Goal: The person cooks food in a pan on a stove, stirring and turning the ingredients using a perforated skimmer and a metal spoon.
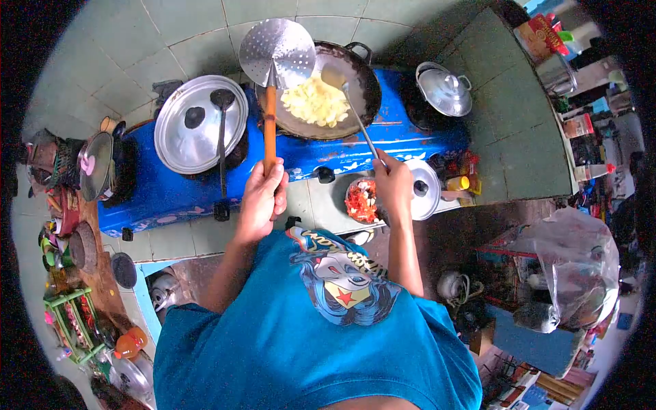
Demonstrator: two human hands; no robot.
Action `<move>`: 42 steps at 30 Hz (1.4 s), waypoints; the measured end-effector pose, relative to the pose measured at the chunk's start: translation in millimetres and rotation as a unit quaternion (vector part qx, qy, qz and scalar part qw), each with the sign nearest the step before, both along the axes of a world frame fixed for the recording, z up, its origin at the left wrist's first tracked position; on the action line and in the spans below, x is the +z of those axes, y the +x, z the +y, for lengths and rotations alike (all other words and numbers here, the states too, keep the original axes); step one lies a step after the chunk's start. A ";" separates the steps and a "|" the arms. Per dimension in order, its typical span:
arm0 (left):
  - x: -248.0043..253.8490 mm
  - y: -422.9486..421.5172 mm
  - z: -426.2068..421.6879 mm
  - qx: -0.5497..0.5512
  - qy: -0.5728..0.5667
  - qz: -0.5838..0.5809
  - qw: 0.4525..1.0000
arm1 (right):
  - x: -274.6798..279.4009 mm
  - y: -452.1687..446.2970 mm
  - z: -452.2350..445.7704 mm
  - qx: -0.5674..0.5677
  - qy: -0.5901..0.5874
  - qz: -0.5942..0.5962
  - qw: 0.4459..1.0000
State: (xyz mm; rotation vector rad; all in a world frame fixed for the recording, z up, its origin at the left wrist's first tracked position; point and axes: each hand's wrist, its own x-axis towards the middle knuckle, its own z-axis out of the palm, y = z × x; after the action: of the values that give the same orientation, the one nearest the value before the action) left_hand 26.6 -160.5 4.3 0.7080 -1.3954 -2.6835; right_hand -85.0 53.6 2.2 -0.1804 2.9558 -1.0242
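My left hand [261, 201] is closed round the orange-brown handle of a skimmer [277, 51]. Its round, perforated metal head is raised over the left part of a wok [372, 96] and hides some of the rim. In my right hand [394, 181] is the long metal handle of a spatula [362, 126]. The spatula's blade rests in the wok, at the upper right edge of a heap of pale yellow pieces [316, 102]. I cannot tell exactly what food the pieces are.
The wok stands on a blue stove [301, 160]. Left of it, a black ladle [222, 137] lies across a large lidded pot [178, 130]. A smaller lidded pot [444, 89] sits at right. Near my right hand are a bowl of chopped red ingredients [360, 201] and a metal lid [427, 198].
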 end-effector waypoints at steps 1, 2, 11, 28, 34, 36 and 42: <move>0.8 -3.9 2.8 -0.001 -0.001 0.002 1.000 | -3.1 0.0 -0.3 -0.026 -0.044 -0.018 0.999; 0.9 -8.7 5.5 0.010 -0.014 -0.006 1.000 | -7.0 -0.1 -0.9 -0.052 -0.089 -0.035 0.994; 0.6 -33.1 26.7 -0.037 -0.023 -0.028 0.999 | 11.9 17.9 -24.4 -0.013 -0.419 -0.256 0.871; 5.7 -17.2 38.4 -0.136 -0.016 -0.023 0.990 | 191.0 88.2 33.3 -0.092 -0.148 0.355 0.919; 8.4 -17.1 42.2 -0.102 -0.032 -0.022 0.994 | 263.0 146.8 164.1 0.127 -0.022 0.673 0.728; 8.5 -16.9 44.7 -0.103 -0.038 -0.027 0.994 | 264.6 154.9 165.7 0.131 -0.033 0.663 0.736; 7.2 -13.9 44.4 -0.112 -0.034 -0.032 0.993 | 238.5 174.6 218.0 0.146 -0.071 0.623 0.765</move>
State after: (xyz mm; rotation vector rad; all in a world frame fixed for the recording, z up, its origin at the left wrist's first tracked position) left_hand 12.7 -116.1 11.5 0.6767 -1.6666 -2.7828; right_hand 89.6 271.6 240.6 -1.9632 3.5308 -1.4285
